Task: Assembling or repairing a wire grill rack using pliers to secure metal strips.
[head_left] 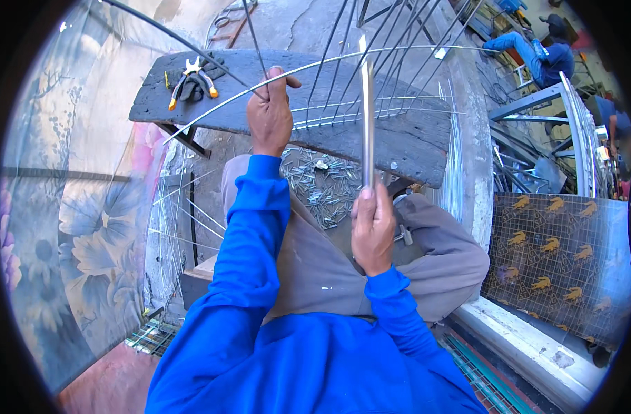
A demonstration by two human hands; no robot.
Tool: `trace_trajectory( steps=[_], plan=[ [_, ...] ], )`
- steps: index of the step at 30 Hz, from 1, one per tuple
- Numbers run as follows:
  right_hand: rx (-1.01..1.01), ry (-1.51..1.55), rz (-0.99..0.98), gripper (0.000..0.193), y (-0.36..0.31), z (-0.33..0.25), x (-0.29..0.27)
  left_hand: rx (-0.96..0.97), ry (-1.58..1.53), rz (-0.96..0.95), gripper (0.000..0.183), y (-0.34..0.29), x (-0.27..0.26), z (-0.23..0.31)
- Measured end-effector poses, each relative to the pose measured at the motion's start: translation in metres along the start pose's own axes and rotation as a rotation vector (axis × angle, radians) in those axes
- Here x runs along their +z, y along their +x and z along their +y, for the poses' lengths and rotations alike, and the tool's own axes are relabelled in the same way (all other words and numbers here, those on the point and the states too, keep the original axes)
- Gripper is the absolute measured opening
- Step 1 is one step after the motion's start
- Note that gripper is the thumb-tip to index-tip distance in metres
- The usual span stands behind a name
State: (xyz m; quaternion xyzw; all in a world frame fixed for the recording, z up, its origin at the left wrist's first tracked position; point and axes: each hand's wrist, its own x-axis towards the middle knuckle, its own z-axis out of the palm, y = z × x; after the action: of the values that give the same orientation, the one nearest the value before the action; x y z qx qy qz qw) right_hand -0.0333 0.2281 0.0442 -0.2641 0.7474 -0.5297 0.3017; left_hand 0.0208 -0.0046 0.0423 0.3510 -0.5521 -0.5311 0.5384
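My left hand (270, 117) is closed around a thin dark metal rod (257, 41) above the wooden bench (225, 103). A second, curved dark rod (167, 31) also runs down to its fingers. My right hand (374, 231) grips the lower end of a shiny metal tube (368, 124), which points up and away over the bench. Behind the tube, several dark rods (315, 76) rise at a slant from the bench. One long, pale, bent rod (219, 105) crosses past my left hand, and more pale rods (315, 124) lie across the bench.
Pliers with orange-tipped handles (193, 67) lie on a dark glove (190, 88) at the bench's left end. Many short metal offcuts (319, 186) litter the ground between my legs. A hammer (406, 233) rests by my right leg. Another person (546, 55) sits at the far right.
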Motion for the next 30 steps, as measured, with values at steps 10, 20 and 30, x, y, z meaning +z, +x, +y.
trace_trajectory(
  steps=[10, 20, 30],
  plan=[
    [-0.175, -0.222, 0.082, 0.046, 0.028, -0.024, -0.008, -0.012, 0.014, -0.008, 0.052, 0.004, -0.004, -0.002],
    [-0.194, -0.248, 0.163, 0.047, 0.038, -0.003, -0.002, -0.039, 0.004, -0.024, 0.049, -0.003, -0.003, -0.003],
    [-0.165, -0.438, -0.021, 0.039, 0.057, 0.032, 0.0, -0.06, -0.02, -0.065, 0.048, 0.003, -0.004, -0.005]
  ],
)
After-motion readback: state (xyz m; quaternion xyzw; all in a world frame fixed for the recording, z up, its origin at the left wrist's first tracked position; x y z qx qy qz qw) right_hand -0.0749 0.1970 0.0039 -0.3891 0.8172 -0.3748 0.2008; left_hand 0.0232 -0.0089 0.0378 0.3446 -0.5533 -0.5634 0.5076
